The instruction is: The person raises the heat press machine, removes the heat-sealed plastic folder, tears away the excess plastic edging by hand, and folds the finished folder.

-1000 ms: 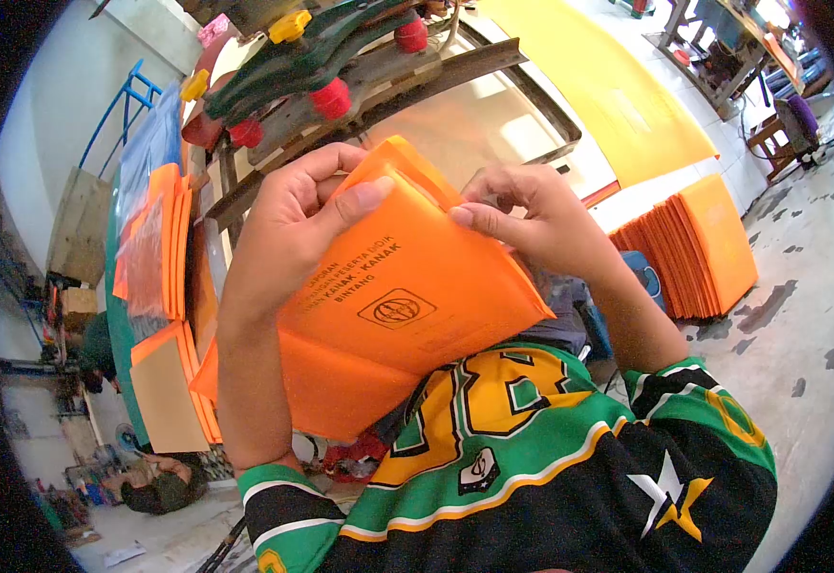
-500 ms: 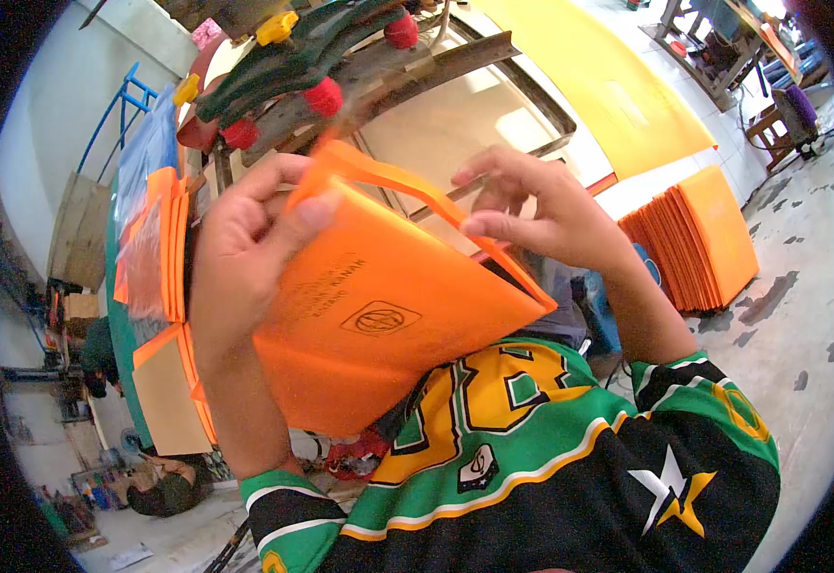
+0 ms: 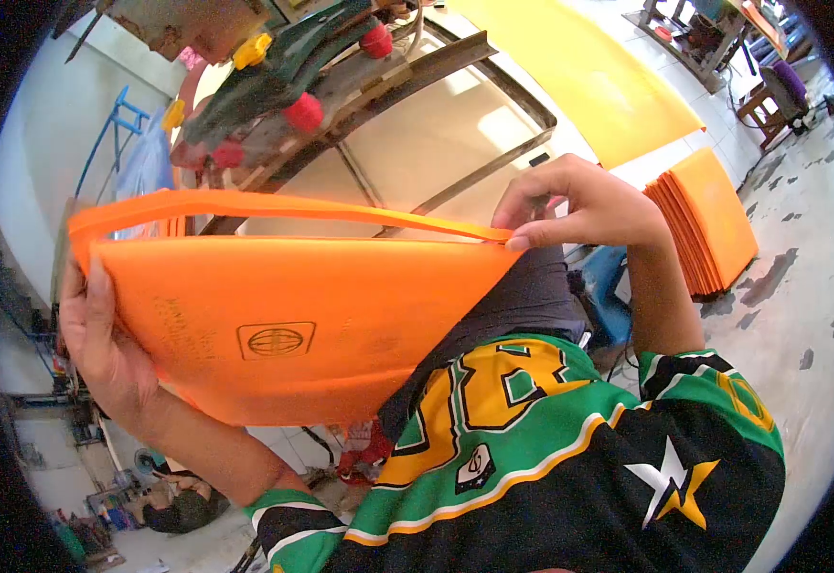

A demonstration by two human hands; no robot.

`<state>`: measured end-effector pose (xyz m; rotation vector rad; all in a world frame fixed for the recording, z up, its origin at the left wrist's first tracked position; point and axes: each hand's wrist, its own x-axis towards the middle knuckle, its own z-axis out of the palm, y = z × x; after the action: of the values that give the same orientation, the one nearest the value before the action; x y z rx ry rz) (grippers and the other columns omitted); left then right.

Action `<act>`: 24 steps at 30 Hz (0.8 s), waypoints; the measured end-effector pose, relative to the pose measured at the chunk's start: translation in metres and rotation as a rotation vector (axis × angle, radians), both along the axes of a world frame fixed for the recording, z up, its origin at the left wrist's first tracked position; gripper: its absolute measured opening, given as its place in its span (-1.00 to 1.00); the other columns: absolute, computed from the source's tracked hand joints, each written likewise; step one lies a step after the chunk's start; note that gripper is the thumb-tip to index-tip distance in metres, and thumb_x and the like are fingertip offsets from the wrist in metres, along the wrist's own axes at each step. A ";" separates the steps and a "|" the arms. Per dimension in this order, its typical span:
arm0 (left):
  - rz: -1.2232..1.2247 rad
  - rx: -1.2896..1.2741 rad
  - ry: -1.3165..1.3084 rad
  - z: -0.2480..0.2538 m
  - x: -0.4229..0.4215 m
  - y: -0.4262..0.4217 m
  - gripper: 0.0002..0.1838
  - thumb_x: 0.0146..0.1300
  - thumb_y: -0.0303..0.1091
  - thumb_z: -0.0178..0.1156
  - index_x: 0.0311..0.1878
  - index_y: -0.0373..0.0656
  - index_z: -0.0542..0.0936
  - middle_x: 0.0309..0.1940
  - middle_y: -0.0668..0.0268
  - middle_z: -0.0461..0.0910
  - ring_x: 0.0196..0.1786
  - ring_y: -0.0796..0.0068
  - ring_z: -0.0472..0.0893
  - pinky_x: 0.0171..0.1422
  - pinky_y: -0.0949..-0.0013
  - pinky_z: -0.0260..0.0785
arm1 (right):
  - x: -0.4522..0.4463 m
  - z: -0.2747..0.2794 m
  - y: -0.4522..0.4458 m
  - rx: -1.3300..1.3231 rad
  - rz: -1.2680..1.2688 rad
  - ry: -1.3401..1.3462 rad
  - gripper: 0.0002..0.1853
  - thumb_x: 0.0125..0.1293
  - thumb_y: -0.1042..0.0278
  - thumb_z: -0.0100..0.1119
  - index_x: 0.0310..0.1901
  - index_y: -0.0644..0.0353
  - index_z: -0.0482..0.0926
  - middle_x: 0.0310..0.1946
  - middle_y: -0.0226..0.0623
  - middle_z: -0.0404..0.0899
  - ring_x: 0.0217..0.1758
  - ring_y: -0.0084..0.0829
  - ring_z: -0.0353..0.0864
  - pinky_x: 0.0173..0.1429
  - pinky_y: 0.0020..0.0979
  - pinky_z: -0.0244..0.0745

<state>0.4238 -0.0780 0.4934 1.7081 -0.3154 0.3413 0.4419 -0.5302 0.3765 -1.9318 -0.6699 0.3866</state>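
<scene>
At centre-left, the left hand (image 3: 111,334) and right hand (image 3: 579,210) each pinch an end of the orange folder (image 3: 312,315), whose printed text looks blurred, perhaps lettering above its emblem.

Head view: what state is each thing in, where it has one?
Orange folder: held up, gaping along its upper edge, printed side showing
Left hand: gripping one end of the folder
Right hand: pinching the folder's upper corner
Orange stack: pieces bunched together
Yellow sheet: spread out
</scene>
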 end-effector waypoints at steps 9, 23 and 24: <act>0.082 -0.092 -0.055 0.009 -0.014 0.038 -0.53 0.48 -0.36 0.19 0.35 -0.40 0.40 0.16 0.13 0.62 0.18 0.36 0.64 0.35 0.27 0.46 | 0.010 -0.018 0.024 0.191 -0.159 -0.181 -0.74 0.38 0.22 0.33 -0.25 0.30 0.63 -0.45 -0.43 0.62 -0.36 -0.64 0.51 -0.22 -0.53 0.41; 0.260 -0.064 -0.064 0.057 -0.022 0.058 -0.54 0.51 -0.17 0.17 0.31 -0.28 0.49 0.18 0.24 0.61 0.21 0.42 0.58 0.39 0.27 0.36 | 0.004 -0.021 0.075 0.675 -0.179 0.073 -0.65 0.48 0.13 0.24 0.04 0.27 0.57 -0.24 -0.46 0.68 -0.19 -0.55 0.65 -0.09 -0.43 0.56; 0.309 -0.083 -0.066 0.063 -0.024 0.064 -0.53 0.52 -0.13 0.15 0.31 -0.26 0.50 0.18 0.25 0.61 0.22 0.42 0.57 0.41 0.26 0.34 | 0.003 -0.024 0.079 0.782 -0.050 0.124 -0.64 0.49 0.15 0.23 0.09 0.29 0.55 -0.17 -0.47 0.67 -0.12 -0.58 0.64 -0.01 -0.47 0.55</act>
<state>0.4003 -0.0139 0.5561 1.6668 -0.0821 0.6296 0.4445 -0.4510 0.3524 -1.1678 -0.5744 0.1681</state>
